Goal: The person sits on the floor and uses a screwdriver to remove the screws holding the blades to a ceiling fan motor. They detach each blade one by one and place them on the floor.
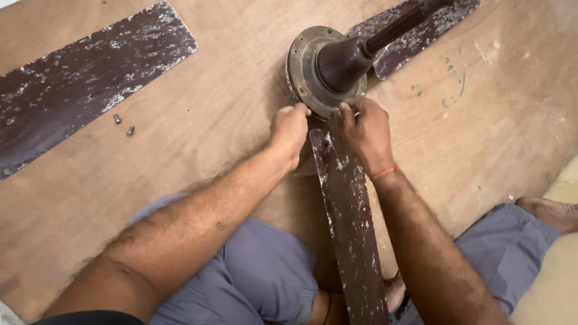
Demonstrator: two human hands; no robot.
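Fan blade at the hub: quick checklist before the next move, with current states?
1. Both hands at the joint: left hand and right hand touch where the blade meets the motor hub - ok.
2. Blade root against hub rim - ok.
3. Fastener state under the fingers - cannot tell, hidden.
4. Two loose screws lie apart on the wooden board - ok.
5. Detached blade out of the way - ok.

Three fan blades get counted here, all brown and badly flaked: one lying loose at the left, one near the middle, one mostly hidden behind the motor. One motor housing is seen. Two small screws are spotted on the plywood, plus two hands.
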